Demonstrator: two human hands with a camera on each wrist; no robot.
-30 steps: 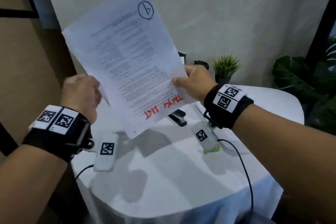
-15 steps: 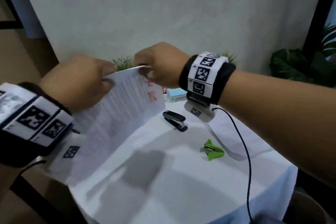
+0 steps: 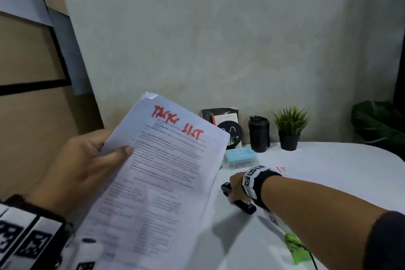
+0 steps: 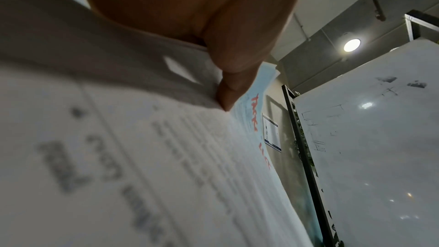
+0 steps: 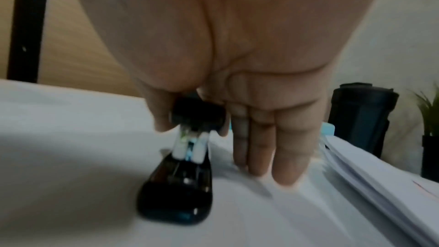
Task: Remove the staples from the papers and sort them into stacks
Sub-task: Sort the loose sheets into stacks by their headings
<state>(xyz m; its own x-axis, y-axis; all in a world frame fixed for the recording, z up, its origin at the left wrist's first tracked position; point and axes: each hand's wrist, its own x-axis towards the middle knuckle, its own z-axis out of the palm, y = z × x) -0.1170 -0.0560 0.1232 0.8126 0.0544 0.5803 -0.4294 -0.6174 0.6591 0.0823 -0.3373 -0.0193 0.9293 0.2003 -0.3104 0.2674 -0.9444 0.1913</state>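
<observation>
While the left hand (image 3: 76, 166) grips a paper sheaf (image 3: 157, 182) headed "TASK LIST" in red marker, the right hand (image 3: 235, 188) pinches a black stapler (image 3: 241, 203).
Raised at the left above the white cloth-covered counter (image 3: 328, 171), the thin printed pages are blurred below the heading; the thumb (image 4: 228, 89) presses their edge, the other fingers hidden behind. Glossy stapler, partly covered, rests on the counter beside stacked sheets (image 5: 380, 185). A green plastic remover (image 3: 294, 247) lies smeared at the right.
</observation>
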